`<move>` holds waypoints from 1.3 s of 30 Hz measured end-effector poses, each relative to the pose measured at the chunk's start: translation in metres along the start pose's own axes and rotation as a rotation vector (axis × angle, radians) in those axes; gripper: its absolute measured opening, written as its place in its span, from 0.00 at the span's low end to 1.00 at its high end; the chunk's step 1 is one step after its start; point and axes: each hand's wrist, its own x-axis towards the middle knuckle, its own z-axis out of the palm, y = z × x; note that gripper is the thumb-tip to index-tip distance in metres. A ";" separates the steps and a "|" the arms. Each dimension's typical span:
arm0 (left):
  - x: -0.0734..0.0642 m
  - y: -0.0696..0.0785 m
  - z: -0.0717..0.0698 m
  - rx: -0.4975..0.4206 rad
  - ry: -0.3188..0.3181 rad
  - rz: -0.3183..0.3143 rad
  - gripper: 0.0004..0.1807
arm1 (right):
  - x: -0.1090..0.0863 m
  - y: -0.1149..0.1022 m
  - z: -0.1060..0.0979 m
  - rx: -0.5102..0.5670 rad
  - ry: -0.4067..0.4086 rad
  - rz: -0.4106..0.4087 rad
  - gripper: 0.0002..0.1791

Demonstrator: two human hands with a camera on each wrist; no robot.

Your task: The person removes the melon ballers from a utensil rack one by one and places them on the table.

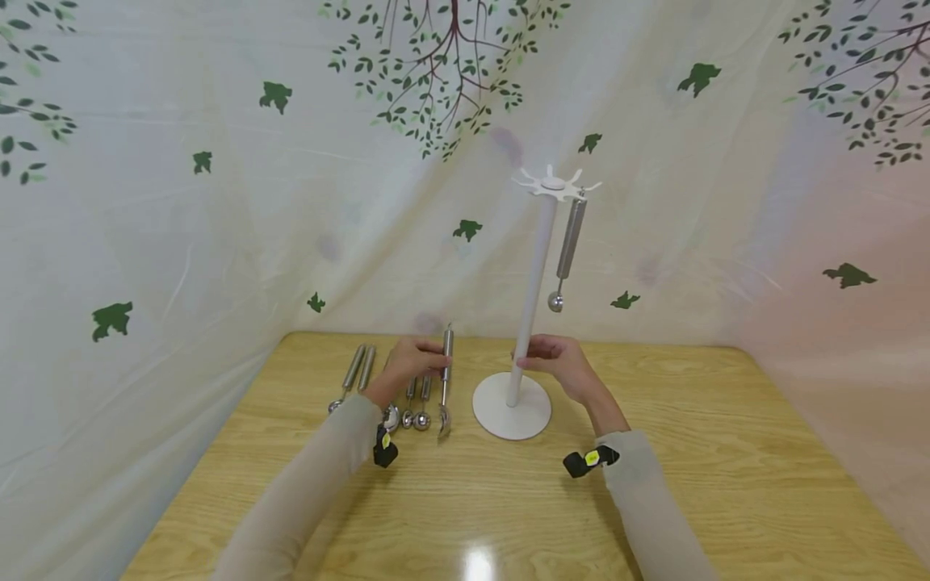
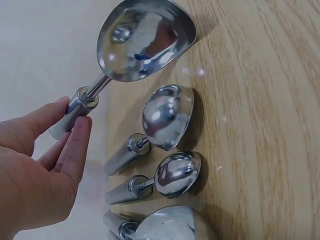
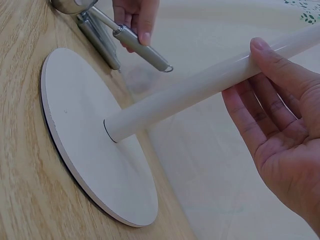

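Observation:
My left hand [image 1: 410, 365] pinches the steel handle of a scoop [image 2: 145, 42] between thumb and fingers, with the handle end pointing up and the broad bowl low over the table. In the right wrist view the scoop's handle [image 3: 145, 52] ends in a small hanging loop. My right hand [image 1: 565, 367] grips the lower part of the white pole [image 3: 175, 100] of an upright utensil stand, thumb on one side and fingers on the other. A small-bowled steel utensil [image 1: 570, 246] hangs from one hook of the stand's white top ring [image 1: 554, 184].
Beside my left hand lie several more steel utensils, among them a round-bowled scoop [image 2: 167, 117] and a smaller one [image 2: 177, 175]. The stand's round white base [image 1: 501, 420] rests on the wooden table [image 1: 726, 460]. A leaf-patterned curtain [image 1: 407, 258] hangs behind the table.

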 end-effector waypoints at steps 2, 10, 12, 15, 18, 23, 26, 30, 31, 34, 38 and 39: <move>0.002 -0.003 0.001 0.014 0.016 0.004 0.18 | 0.000 0.000 0.000 0.004 0.002 0.002 0.21; 0.003 -0.006 0.008 0.127 0.087 0.039 0.16 | 0.000 0.000 0.001 0.005 -0.003 -0.006 0.22; 0.004 -0.007 0.009 0.179 0.105 0.046 0.16 | 0.000 0.001 0.001 0.001 -0.006 -0.006 0.22; 0.005 -0.011 0.011 0.242 0.127 0.054 0.15 | 0.000 0.001 0.001 -0.002 -0.009 -0.007 0.23; 0.006 -0.014 0.012 0.248 0.131 0.054 0.16 | 0.000 0.001 0.000 0.000 -0.009 -0.006 0.23; 0.010 -0.018 0.012 0.269 0.140 0.070 0.16 | -0.001 -0.001 0.000 0.003 -0.002 0.002 0.23; 0.012 -0.021 0.013 0.316 0.153 0.079 0.16 | -0.001 -0.001 0.001 -0.001 0.007 0.007 0.21; 0.015 -0.022 0.013 0.367 0.171 0.082 0.16 | -0.001 -0.003 0.001 -0.003 0.009 0.010 0.20; 0.015 -0.022 0.014 0.378 0.173 0.086 0.16 | -0.001 -0.003 0.002 -0.004 0.009 0.010 0.20; 0.015 -0.022 0.015 0.365 0.166 0.093 0.16 | -0.001 -0.003 0.001 -0.010 0.008 0.010 0.20; 0.015 -0.021 0.016 0.376 0.156 0.106 0.16 | -0.001 -0.003 0.001 -0.018 0.009 0.020 0.21; 0.015 -0.020 0.017 0.389 0.156 0.105 0.16 | -0.001 -0.003 0.001 -0.018 0.009 0.022 0.21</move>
